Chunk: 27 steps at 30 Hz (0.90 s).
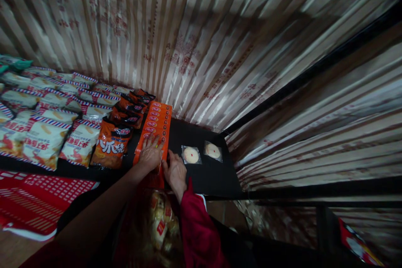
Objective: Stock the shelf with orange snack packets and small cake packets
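A long orange strip of joined snack packets [156, 127] lies on a black shelf [216, 176]. My left hand [150, 153] rests flat on the strip's near end, fingers spread. My right hand [175, 171], in a red sleeve, sits at the strip's right edge with fingers curled against it. To the right lie two clear packets, each with a round pale cake: one [191, 155] close to my right hand, another [213, 151] beyond it.
Dark orange snack bags [111, 144] stand in a row left of the strip, and rows of white, red-and-blue chip bags [44, 138] fill the shelf further left. A striped curtain [194, 42] hangs behind. Below the shelf edge is a bag of small packets [160, 222]. A red patterned sheet [37, 201] lies lower left.
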{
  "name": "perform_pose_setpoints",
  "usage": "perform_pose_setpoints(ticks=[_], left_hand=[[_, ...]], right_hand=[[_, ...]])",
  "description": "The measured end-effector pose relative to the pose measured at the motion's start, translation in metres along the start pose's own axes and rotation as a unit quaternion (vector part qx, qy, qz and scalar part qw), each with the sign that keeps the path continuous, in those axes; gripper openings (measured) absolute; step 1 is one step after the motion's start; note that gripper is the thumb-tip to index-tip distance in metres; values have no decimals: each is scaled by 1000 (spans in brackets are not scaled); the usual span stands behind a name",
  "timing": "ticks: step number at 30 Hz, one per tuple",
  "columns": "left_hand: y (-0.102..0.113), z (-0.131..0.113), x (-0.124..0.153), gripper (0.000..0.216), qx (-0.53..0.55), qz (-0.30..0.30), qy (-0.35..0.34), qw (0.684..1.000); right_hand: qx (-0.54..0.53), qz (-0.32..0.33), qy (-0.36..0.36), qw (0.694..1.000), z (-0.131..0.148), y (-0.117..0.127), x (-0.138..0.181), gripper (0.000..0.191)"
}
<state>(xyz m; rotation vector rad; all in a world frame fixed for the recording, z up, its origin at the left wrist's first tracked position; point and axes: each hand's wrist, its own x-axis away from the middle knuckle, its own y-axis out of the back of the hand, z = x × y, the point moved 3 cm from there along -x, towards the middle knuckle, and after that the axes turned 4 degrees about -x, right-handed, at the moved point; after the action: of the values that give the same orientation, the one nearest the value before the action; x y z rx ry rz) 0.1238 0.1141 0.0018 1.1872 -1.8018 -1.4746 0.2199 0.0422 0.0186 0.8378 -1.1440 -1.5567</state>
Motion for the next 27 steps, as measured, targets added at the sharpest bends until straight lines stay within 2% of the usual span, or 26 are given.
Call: perform_pose_setpoints(ticks=[5, 10, 17, 27], left_hand=[[0, -1, 0, 46, -3, 2, -7, 1000], [-2, 0, 0, 46, -3, 4, -3, 1000], [0, -1, 1, 46, -1, 4, 4, 1000], [-10, 1, 2, 45, 5, -17, 1, 1000]], right_hand=[[-53, -64, 86, 993, -1, -11, -19, 48], [-82, -69, 116, 987, -1, -25, -34, 50], [-106, -55, 72, 990, -6, -35, -39, 52], [-111, -77, 65, 989, -7, -38, -39, 51]])
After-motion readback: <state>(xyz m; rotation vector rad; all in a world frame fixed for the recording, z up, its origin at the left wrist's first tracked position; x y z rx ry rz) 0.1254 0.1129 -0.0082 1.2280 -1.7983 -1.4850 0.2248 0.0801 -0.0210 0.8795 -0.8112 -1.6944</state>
